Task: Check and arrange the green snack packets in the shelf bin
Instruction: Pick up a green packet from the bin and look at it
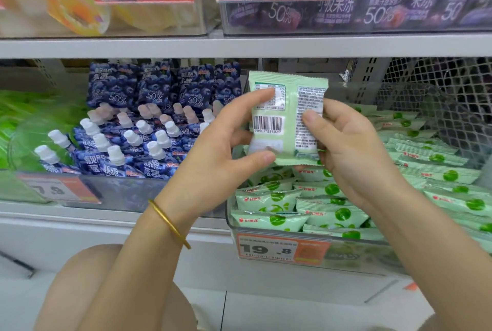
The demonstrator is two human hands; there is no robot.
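Observation:
A pale green snack packet (288,128) is held upright above the bin, its back with barcode and printed text facing me. My left hand (218,144) pinches its left edge, forefinger at the top and thumb at the bottom. My right hand (346,149) grips its right side, thumb on the printed panel. Below lies the clear shelf bin (346,256), filled with several rows of matching green packets (330,211).
A bin of blue blueberry jelly pouches (138,131) with white caps stands to the left. An orange price tag reading 19.8 (282,249) hangs on the green bin's front. A shelf board (239,46) runs overhead. Wire mesh (439,96) backs the right side.

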